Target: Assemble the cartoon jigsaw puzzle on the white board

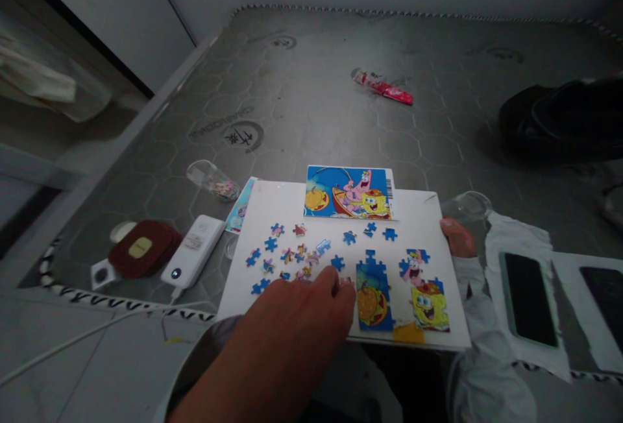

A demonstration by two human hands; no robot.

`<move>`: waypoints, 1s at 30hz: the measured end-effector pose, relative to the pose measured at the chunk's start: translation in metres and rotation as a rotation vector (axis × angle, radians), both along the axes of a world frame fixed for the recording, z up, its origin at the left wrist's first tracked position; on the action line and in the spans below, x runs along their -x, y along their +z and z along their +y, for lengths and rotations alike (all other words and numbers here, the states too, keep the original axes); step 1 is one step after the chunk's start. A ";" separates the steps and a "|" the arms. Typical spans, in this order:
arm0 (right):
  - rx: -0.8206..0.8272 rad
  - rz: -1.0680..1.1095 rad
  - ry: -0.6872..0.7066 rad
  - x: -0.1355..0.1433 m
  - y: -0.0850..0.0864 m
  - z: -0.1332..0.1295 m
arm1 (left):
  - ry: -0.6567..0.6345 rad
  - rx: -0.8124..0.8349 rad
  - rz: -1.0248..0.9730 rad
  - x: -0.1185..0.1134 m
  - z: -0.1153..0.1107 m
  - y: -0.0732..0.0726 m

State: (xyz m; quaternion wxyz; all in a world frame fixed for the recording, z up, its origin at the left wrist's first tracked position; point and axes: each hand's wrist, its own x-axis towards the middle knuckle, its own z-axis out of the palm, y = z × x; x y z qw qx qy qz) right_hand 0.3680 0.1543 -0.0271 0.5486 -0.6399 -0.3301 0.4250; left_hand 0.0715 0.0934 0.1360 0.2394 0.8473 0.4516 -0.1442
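Observation:
A white board (272, 202) carries loose jigsaw pieces (270, 243) on its left and middle. My left hand (311, 303) reaches over it, closed in a pinch, with the edge of a pinkish jigsaw piece showing at the fingertips. Just right of that hand lies a joined section with a burger (372, 300). Farther right, another joined section shows a yellow and a pink cartoon figure (428, 303). A picture card (348, 193) of the same scene rests at the board's far edge. My right hand (458, 239) grips the board's right edge; its other fingers are hidden.
Left of the board are a clear cup (214, 181) with small pieces inside, a white power bank (193, 251) with a cable and a brown case (143, 248). At right lie a phone (529, 298) and another clear cup (470, 205). A red packet (384, 87) lies beyond.

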 end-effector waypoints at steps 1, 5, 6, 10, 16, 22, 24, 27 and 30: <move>-0.001 0.001 0.004 0.000 0.000 -0.001 | -0.005 0.009 -0.001 0.000 0.000 0.001; -0.001 0.006 0.015 0.000 0.000 -0.002 | -0.006 0.027 0.003 0.002 0.001 0.002; 0.000 0.008 0.019 0.000 0.000 -0.002 | -0.007 0.043 0.006 0.002 0.002 0.003; -0.004 0.014 0.027 0.000 -0.001 -0.001 | -0.006 0.118 -0.017 0.004 0.003 0.004; 0.014 0.006 -0.015 0.002 0.003 0.002 | 0.025 0.088 0.003 0.002 0.003 0.009; 0.024 0.009 -0.014 0.000 0.001 0.004 | 0.055 -0.019 0.000 0.005 0.001 0.005; 0.023 0.010 -0.015 0.000 0.000 0.004 | 0.045 -0.072 -0.016 0.007 -0.001 0.000; 0.017 0.003 -0.016 0.000 -0.001 0.004 | 0.022 -0.128 -0.033 0.009 -0.005 -0.006; 0.010 -0.003 -0.013 0.000 -0.002 0.003 | 0.005 -0.153 -0.055 0.009 -0.006 -0.008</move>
